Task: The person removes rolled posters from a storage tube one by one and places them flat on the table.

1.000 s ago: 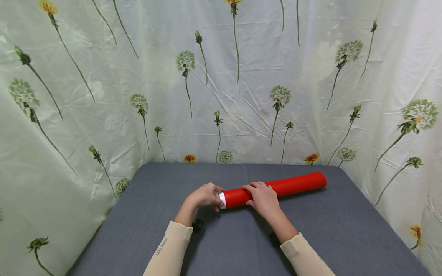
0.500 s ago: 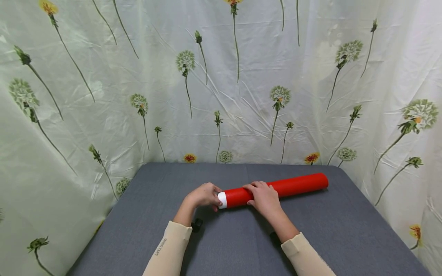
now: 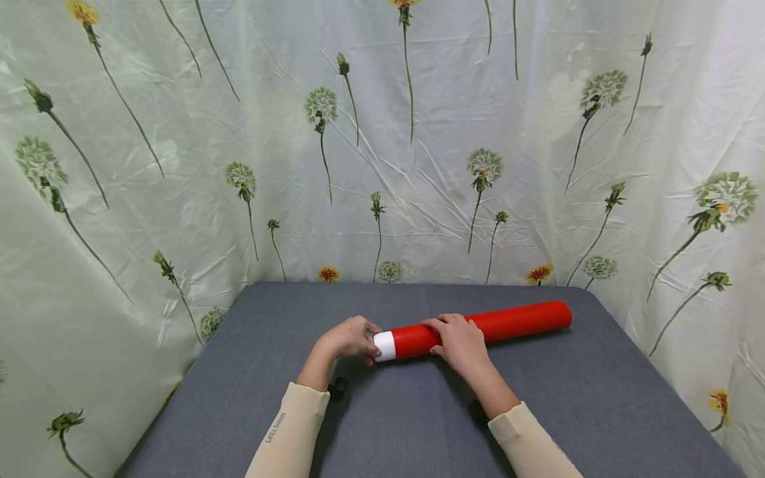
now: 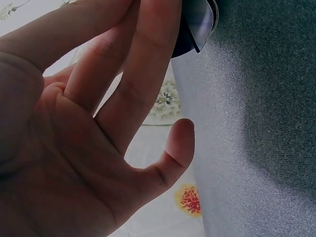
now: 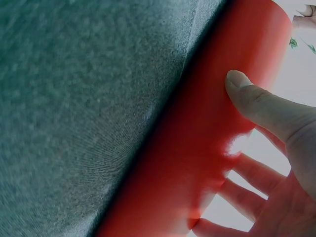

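Observation:
A long red tube [image 3: 520,322] lies slantwise on the grey tabletop in the head view. From its left end sticks a short white rolled-up sheet [image 3: 385,346], whose layered edge [image 4: 200,24] shows at the top of the left wrist view. My left hand [image 3: 348,338] pinches the outer end of this roll between thumb and fingers, with the little finger free. My right hand [image 3: 460,342] grips the tube near its middle from above. In the right wrist view the thumb [image 5: 252,96] lies along one side of the red surface and the fingers reach round the other.
The grey cloth-covered table [image 3: 394,425] extends around the tube on all sides. Behind it and at both sides hangs a pale curtain [image 3: 430,166] printed with dandelions. A black wrist strap [image 3: 337,389] sits under my left wrist.
More of the white roll shows outside the tube than before. My left hand has shifted slightly left with it, while the red tube and my right hand have shifted slightly right.

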The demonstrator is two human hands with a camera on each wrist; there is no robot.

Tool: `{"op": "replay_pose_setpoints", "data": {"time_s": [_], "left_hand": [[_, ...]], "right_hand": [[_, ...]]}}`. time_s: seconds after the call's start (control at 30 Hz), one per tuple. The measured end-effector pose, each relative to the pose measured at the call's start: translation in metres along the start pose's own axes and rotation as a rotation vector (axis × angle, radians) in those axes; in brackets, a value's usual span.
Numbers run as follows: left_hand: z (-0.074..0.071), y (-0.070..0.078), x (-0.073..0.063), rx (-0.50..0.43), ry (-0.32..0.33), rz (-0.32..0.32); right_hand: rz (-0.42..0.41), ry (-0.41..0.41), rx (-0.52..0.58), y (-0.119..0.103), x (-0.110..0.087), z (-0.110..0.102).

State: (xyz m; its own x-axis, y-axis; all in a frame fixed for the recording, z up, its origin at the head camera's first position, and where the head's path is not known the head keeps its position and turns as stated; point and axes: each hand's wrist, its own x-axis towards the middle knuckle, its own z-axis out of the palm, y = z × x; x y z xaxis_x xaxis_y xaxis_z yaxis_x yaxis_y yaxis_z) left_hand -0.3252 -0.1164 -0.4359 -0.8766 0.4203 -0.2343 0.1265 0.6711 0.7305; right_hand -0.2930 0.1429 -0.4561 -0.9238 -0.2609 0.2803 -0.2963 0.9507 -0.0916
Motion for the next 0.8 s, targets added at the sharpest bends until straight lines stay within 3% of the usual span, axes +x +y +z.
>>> {"op": "replay_pose_setpoints", "data": {"time_s": [0.8], "left_hand": [[-0.0011,-0.0013,-0.0011,0.034,0.006,-0.007]], "right_hand": [[0.014,-0.016,0.027,0.0054,0.0007,-0.0012]]}}
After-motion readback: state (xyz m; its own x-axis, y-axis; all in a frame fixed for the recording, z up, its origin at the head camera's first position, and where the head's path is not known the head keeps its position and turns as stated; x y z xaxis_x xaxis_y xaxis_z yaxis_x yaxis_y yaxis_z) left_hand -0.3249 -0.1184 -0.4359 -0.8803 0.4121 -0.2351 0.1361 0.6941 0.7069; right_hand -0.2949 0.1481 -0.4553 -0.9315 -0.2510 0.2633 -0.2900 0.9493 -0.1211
